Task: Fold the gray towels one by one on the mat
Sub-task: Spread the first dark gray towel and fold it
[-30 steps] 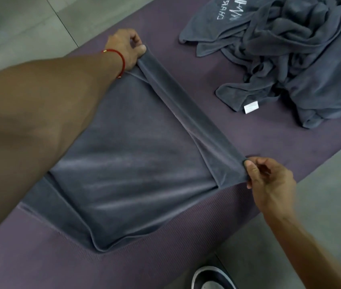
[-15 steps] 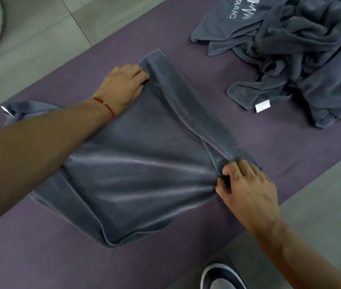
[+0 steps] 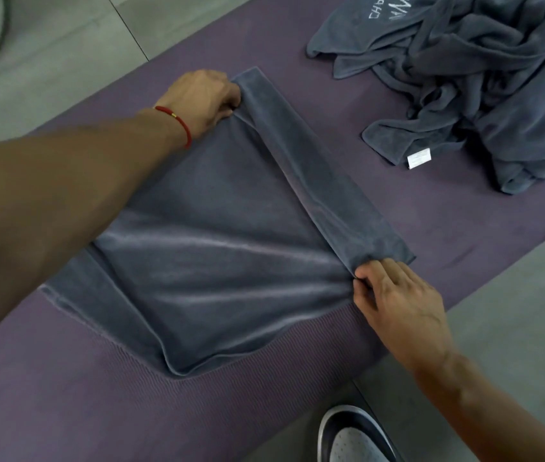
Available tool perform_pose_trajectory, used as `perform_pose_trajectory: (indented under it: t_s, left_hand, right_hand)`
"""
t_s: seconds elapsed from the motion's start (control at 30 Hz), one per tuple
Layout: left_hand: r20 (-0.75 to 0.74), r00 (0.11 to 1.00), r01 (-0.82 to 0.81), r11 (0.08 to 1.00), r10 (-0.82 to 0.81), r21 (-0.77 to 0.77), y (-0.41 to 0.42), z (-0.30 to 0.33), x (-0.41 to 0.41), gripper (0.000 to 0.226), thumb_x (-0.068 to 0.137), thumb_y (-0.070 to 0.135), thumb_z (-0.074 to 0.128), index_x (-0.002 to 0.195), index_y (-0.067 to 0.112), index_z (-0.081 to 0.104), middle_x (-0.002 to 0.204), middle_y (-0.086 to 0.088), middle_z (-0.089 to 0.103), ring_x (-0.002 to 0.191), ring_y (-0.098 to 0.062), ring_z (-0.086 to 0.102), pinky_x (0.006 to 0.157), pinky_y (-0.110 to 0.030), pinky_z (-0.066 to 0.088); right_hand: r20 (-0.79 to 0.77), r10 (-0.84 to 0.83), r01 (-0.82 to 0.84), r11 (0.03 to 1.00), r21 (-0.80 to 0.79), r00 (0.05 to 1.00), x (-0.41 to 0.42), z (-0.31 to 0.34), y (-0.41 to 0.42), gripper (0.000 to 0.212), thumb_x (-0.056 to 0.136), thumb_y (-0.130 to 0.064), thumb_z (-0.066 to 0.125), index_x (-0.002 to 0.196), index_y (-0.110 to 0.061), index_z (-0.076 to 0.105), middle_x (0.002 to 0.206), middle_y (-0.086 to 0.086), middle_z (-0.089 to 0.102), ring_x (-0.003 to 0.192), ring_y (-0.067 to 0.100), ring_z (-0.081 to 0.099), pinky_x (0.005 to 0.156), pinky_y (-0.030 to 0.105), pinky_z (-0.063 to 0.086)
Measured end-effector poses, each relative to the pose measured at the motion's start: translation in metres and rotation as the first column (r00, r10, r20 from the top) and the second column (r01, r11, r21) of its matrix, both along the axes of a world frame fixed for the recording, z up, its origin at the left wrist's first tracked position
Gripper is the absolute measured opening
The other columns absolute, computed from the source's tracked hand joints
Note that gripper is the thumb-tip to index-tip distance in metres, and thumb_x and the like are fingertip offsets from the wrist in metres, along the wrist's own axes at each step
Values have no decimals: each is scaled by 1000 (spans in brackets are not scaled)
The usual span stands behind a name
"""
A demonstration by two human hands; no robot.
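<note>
Change: since half a second earlier, the left hand (image 3: 203, 99) had curled from lying flat on the cloth to gripping the far end of the folded strip; the right hand (image 3: 394, 301) stayed at the near end.
Left hand: upper centre of frame, fingers curled round the towel's fold; a red bracelet (image 3: 178, 123) circled the wrist.
Right hand: lower right, thumb and fingers pinching the fold's corner.
Towel: the gray towel (image 3: 218, 248) lay mid-frame on the purple mat (image 3: 64, 411), one edge turned over in a band.
Pile: unfolded towels (image 3: 464, 78) heaped at upper right, well apart.
Foreground: a shoe (image 3: 351, 438) at the bottom edge.
</note>
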State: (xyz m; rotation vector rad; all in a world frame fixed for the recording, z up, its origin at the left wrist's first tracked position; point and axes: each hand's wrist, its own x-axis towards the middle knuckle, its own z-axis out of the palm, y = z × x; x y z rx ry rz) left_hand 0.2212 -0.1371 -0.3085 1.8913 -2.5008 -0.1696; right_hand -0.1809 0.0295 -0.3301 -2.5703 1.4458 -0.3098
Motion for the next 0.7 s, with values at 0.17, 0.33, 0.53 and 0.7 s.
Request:
perform_pose_trajectory:
  t_s: [0.17,0.33,0.53,0.7]
  left_hand:
    - [12,999,-29,997,30,-69,12,-1,4,15,93,7,47,106,7,55,99,-23,53,85,-43,56,67,-51,48]
    - [103,995,0,998,6,-55,33,-10,14,23,94,10,46,116,9,52,114,-23,53,102,-43,53,79,-53,44]
    - [159,957,-252,967,242,44,78,-34,-3,57,105,26,30,159,19,17,167,-8,14,153,-32,15,120,-58,17]
    - [106,905,-419,907,413,46,111,-18,2,56,106,34,29,159,20,20,166,-9,19,152,-33,16,121,-56,18]
  right_hand:
    - [-17,29,-29,999,-20,999,-3,-4,3,12,91,-22,63,96,-13,69,81,2,61,72,24,60,56,35,48]
    - [-86,63,-58,996,61,994,-2,1,2,18,93,-30,60,97,-15,69,84,2,60,75,24,60,59,35,47]
    - [-178,176,-150,977,150,968,17,10,-5,61,101,-43,41,152,-10,40,158,15,35,143,33,37,112,47,37]
    - [-364,297,-207,942,265,883,18,-8,1,82,101,-60,18,160,-5,4,168,17,-6,155,36,-2,122,61,15]
